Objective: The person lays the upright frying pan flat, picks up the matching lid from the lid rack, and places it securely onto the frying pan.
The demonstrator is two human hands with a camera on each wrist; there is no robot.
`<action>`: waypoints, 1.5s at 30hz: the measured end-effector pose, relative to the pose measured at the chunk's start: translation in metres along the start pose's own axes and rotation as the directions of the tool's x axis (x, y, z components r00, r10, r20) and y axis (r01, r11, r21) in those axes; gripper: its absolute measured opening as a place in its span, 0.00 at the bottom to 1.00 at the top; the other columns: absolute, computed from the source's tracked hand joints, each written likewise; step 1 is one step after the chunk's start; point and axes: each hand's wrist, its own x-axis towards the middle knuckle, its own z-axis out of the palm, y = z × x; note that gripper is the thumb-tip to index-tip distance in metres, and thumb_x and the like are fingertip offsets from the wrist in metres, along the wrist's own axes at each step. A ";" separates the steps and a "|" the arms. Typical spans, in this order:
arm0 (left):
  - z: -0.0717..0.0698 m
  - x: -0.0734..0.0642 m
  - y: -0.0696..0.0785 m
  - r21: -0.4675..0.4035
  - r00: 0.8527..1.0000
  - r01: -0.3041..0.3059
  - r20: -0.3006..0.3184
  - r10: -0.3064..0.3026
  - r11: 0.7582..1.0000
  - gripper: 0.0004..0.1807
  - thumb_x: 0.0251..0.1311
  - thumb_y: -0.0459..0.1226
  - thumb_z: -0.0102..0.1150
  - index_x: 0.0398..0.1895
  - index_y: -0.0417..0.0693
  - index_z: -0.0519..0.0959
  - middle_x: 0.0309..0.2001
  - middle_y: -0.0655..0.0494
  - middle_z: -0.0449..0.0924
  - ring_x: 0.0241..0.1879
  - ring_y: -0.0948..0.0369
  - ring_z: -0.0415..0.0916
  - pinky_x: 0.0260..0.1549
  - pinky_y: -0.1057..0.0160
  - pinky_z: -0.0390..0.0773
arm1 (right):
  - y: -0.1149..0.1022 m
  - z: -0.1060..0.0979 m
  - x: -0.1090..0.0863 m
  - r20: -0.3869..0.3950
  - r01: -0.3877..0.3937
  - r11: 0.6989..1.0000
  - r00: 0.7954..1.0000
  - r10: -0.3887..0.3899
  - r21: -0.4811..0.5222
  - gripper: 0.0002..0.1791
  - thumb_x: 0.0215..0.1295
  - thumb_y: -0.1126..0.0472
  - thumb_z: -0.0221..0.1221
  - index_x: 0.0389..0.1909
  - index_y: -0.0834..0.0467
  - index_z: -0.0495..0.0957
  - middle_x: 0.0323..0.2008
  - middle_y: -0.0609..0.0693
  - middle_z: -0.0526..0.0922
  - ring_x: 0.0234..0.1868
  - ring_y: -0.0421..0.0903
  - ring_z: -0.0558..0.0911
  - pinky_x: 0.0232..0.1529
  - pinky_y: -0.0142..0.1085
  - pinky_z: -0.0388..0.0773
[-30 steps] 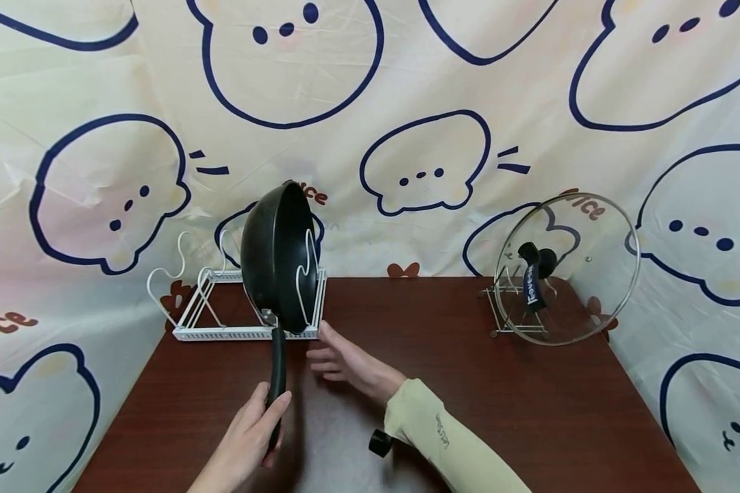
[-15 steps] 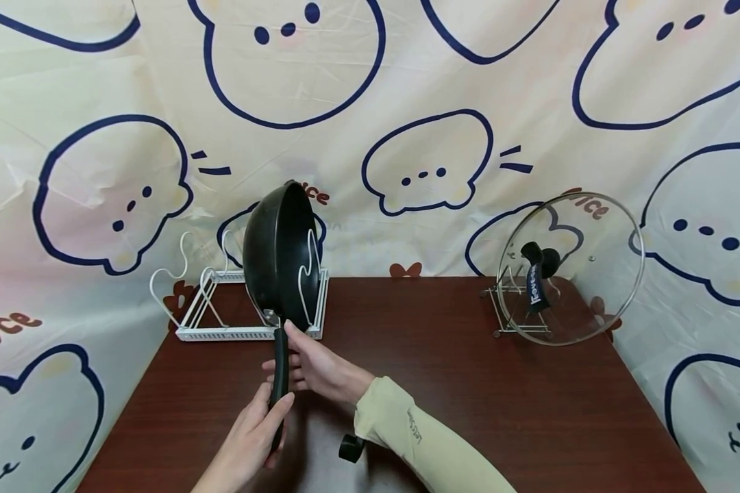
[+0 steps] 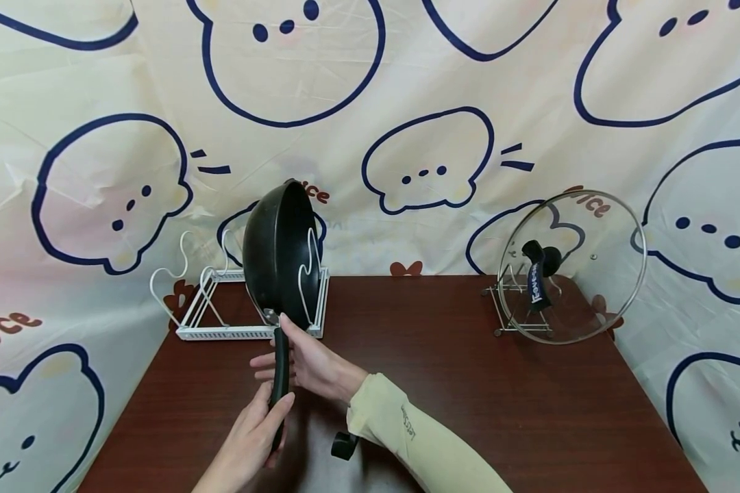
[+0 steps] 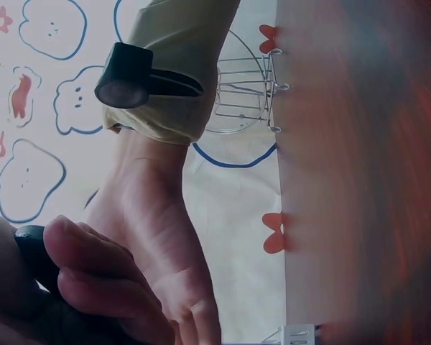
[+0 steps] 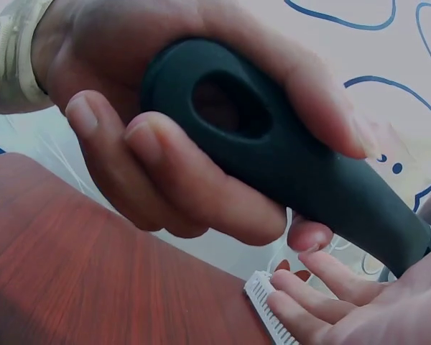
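Note:
A dark wok (image 3: 277,253) stands on its side in a white wire rack (image 3: 225,333), its black handle (image 3: 281,363) pointing toward me. My left hand (image 3: 247,428) grips the lower part of that handle. In the right wrist view the left hand's fingers (image 5: 201,187) curl round the handle's looped end (image 5: 273,136). My right hand (image 3: 317,363) is at the upper handle, thumb near the joint with the wok, its other fingers (image 5: 316,287) loosely extended behind the handle. Whether the right palm touches the handle I cannot tell.
At the right of the brown table (image 3: 444,383), a glass lid (image 3: 580,287) with a black knob leans upright in a small wire stand (image 3: 521,329). A cartoon-patterned cloth (image 3: 425,68) hangs behind and at both sides. A black camera (image 3: 344,445) is strapped to the right wrist.
My right hand has moved left from beside the rack's right corner to the upper handle. The left hand keeps its grip, and the wok stays in the rack.

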 end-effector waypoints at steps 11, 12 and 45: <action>0.005 0.000 -0.003 -0.004 0.998 0.038 -0.057 -0.038 0.999 0.20 0.79 0.51 0.47 0.43 0.42 0.67 0.19 0.53 0.70 0.11 0.58 0.66 0.13 0.61 0.71 | -0.001 0.006 0.006 0.003 0.014 0.990 1.000 -0.014 0.139 0.39 0.76 0.31 0.45 0.65 0.62 0.64 0.61 0.68 0.81 0.65 0.63 0.80 0.68 0.49 0.75; 0.005 0.000 -0.003 -0.009 0.998 0.041 -0.054 -0.042 0.999 0.20 0.79 0.52 0.47 0.42 0.42 0.67 0.18 0.53 0.70 0.11 0.58 0.66 0.13 0.61 0.72 | -0.001 0.006 0.005 0.000 0.013 0.990 1.000 -0.013 0.142 0.39 0.77 0.31 0.45 0.65 0.62 0.64 0.61 0.67 0.82 0.65 0.63 0.80 0.67 0.49 0.75; 0.001 -0.001 -0.006 -0.235 0.993 -0.004 0.111 0.031 0.972 0.18 0.82 0.48 0.42 0.37 0.44 0.65 0.17 0.58 0.68 0.09 0.65 0.57 0.10 0.71 0.60 | 0.000 0.008 0.006 -0.032 0.015 0.995 0.999 -0.012 0.100 0.26 0.81 0.41 0.46 0.57 0.61 0.69 0.52 0.66 0.86 0.54 0.61 0.87 0.51 0.40 0.86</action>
